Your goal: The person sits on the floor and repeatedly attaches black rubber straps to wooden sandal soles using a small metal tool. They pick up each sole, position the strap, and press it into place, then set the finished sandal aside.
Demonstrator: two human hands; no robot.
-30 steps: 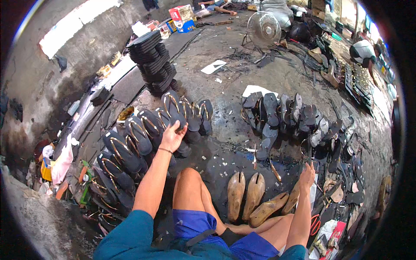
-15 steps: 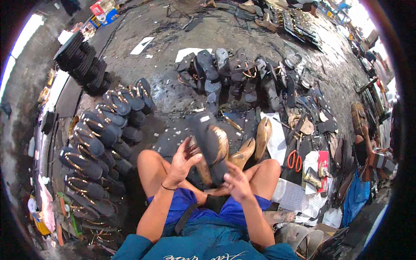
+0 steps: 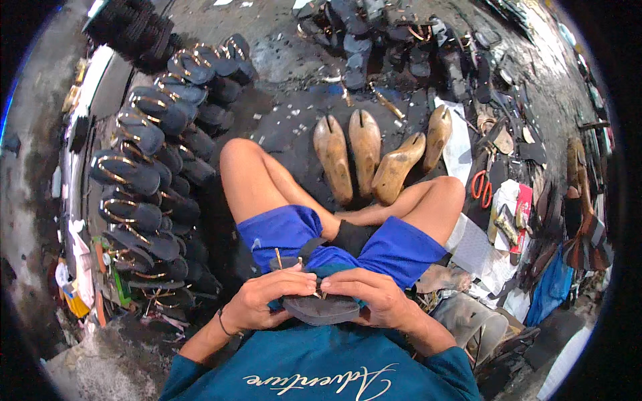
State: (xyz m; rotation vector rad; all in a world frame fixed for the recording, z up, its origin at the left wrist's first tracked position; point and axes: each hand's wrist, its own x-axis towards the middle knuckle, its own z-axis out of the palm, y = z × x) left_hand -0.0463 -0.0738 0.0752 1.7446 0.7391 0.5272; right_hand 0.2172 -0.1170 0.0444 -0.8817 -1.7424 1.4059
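Note:
Close against my belly, both hands hold one dark sandal point(image 3: 322, 310). Its flat sole is tilted, and thin gold strap pieces stand up from it. My left hand point(image 3: 273, 295) grips the left side, with thumb and fingers closed around it. From the other side, my right hand point(image 3: 374, 296) pinches the sandal, its fingertips nearly meeting the left ones at the strap. The fingers hide much of the strap. On the floor beyond my crossed legs lie several wooden shoe lasts, among them a long one point(image 3: 333, 160) and a tilted one point(image 3: 399, 168).
Rows of black sandals with gold straps point(image 3: 127, 167) stand on the left, below a stack of dark soles point(image 3: 137, 33). Orange-handled scissors point(image 3: 481, 187) lie right of my knee, near papers and a red box point(image 3: 523, 212). More dark footwear point(image 3: 358, 50) sits farther off.
My hands have brought the sandal from above my legs back to my belly, and both now grip it. The view has tipped downward. Two lasts formerly partly covered now show fully.

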